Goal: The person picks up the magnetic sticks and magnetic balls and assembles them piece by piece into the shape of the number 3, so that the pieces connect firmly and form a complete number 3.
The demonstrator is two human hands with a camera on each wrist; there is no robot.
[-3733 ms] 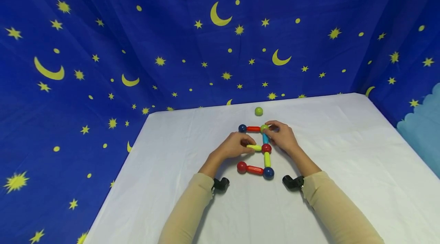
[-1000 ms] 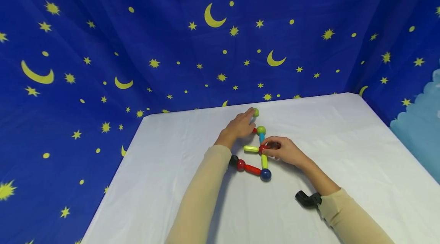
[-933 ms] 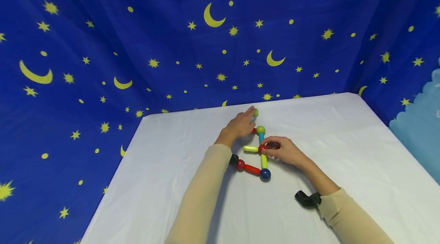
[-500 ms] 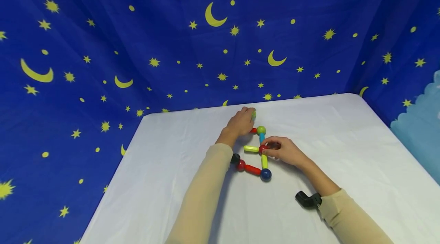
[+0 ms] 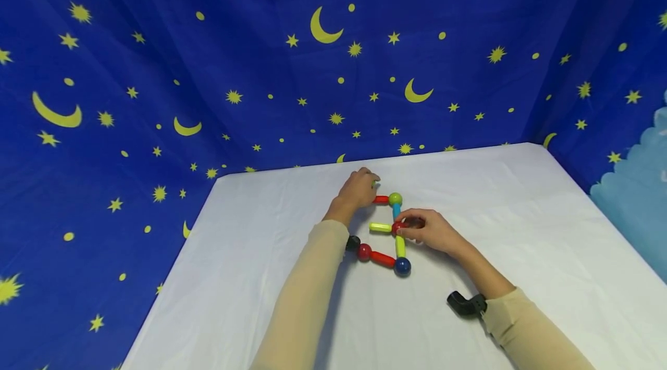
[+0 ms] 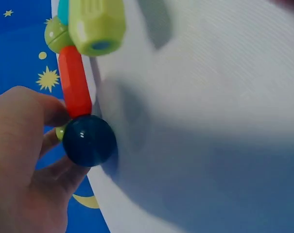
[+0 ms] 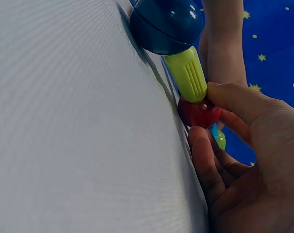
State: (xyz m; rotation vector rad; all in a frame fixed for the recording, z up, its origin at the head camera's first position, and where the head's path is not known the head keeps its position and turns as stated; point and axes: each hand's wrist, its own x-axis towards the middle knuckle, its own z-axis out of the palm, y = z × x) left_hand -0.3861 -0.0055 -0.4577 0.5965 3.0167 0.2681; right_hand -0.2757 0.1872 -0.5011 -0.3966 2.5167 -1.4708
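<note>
My left hand (image 5: 356, 189) holds a loose green ball (image 5: 373, 184), mostly hidden by the fingers, at the far end of a flat figure of toy balls and rods. In the left wrist view a dark blue ball (image 6: 89, 141) stands in front of it, joined to a red rod (image 6: 75, 82). Thumb and fingers of my right hand (image 5: 429, 230) pinch the middle red ball (image 7: 198, 114). From that ball run a blue rod (image 5: 397, 210) up to a green ball (image 5: 395, 199), a yellow-green rod (image 5: 380, 227) leftward, and another yellow-green rod (image 5: 400, 246) toward me.
The near end of the figure has a blue ball (image 5: 402, 266), a red rod (image 5: 383, 259) and a red ball (image 5: 364, 252). A white cloth (image 5: 250, 277) covers the table. Behind it hangs a blue star-patterned curtain (image 5: 292, 69). A black wrist camera (image 5: 464, 304) sits under the right forearm.
My left hand let go of the yellow-green rod, reached the far green ball, took hold of it and drew it left and nearer. My right hand moved from the upper green ball to the red one.
</note>
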